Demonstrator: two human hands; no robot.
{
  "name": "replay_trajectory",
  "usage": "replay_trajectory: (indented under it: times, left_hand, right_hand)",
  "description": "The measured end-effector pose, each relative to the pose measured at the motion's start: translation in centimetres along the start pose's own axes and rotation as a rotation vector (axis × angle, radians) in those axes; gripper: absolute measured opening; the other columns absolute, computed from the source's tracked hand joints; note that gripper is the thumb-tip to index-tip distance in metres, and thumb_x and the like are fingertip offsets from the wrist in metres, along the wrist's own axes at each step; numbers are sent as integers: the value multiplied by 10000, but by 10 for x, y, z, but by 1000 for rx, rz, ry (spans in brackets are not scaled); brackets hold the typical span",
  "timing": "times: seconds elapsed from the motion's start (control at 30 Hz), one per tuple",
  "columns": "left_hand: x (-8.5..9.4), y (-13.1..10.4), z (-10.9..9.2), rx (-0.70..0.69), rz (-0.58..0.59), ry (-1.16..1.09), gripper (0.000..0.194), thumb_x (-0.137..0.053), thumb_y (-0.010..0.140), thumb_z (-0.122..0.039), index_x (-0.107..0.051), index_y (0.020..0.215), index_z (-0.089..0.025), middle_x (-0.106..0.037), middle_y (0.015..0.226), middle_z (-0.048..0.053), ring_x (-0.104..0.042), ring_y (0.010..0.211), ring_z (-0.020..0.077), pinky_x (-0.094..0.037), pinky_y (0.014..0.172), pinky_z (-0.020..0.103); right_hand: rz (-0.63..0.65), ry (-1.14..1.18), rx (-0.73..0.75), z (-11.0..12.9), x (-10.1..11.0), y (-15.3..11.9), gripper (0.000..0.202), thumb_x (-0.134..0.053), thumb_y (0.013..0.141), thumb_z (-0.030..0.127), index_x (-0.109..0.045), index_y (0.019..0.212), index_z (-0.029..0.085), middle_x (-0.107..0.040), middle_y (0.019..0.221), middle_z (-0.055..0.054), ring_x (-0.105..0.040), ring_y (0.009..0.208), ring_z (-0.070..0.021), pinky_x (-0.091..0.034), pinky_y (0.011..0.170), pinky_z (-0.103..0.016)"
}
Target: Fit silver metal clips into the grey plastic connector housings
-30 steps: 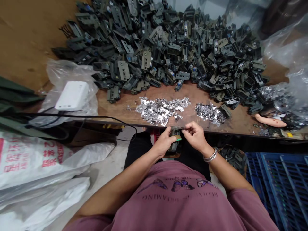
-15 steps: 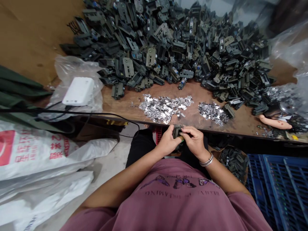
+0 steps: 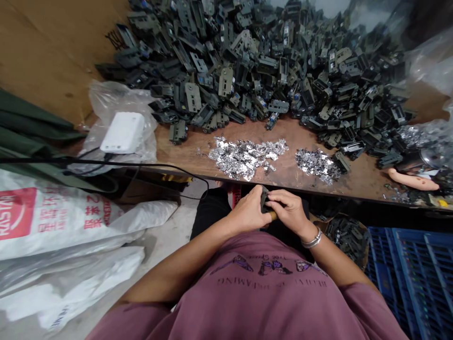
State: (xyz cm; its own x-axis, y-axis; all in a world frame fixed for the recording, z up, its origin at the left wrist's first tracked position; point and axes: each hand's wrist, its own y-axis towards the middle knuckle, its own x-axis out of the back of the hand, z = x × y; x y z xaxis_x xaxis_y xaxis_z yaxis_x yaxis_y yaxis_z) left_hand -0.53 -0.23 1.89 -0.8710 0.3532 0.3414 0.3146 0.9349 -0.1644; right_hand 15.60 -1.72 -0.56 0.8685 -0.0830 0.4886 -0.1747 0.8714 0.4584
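Observation:
Just in front of the bench edge, my left hand (image 3: 248, 210) is closed round a dark grey-green housing part (image 3: 264, 197), one like those heaped on the bench. My right hand (image 3: 289, 211) works against the same part from the other side, its thumb and fingers closed together at the part. Whatever small thing sits in the right fingertips is hidden. A yellowish piece (image 3: 272, 215) shows between the two hands, low by the left thumb. On the bench beyond lie a larger pile of shiny metal pieces (image 3: 244, 158) and a smaller pile of metal pieces (image 3: 317, 165).
A big heap of dark housings (image 3: 255, 71) covers the back of the bench (image 3: 184, 156). At left are a white box (image 3: 122, 132) with a black cable (image 3: 159, 166) and white sacks (image 3: 71, 212). Blue plastic crates (image 3: 424, 264) and a box of housings (image 3: 348, 238) stand at right.
The housing has turned a little in my left hand, whose back now faces up more. My right fingers have shifted on the part. The whole view has moved slightly.

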Motion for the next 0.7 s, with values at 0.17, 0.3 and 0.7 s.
replay_trajectory:
  times: [0.17, 0.3, 0.7]
  left_hand:
    - [7, -3, -7, -208, -13, -20, 233, -727, 719, -338, -526, 733, -221, -514, 741, 13, -490, 751, 199, -397, 752, 326]
    - [12, -7, -9, -281, -76, -24, 262, -648, 782, -312, -475, 606, -226, -417, 637, 4, -427, 676, 189, -390, 752, 337]
    - [14, -9, -8, 132, -176, -585, 250, -606, 801, -408, -602, 659, -202, -550, 683, 37, -522, 723, 198, -439, 680, 307]
  right_hand:
    - [-68, 59, -64, 10, 18, -1, 155, -614, 890, 192, -723, 977, 260, -747, 948, -58, -712, 869, -182, -598, 769, -338]
    - [-28, -1, -9, 19, 18, -8, 177, -563, 903, 176, -706, 971, 255, -737, 873, -53, -700, 784, -170, -591, 701, -317]
    - [56, -24, 23, 9, 19, -18, 177, -580, 885, 166, -718, 965, 243, -736, 794, -48, -698, 694, -174, -574, 624, -299]
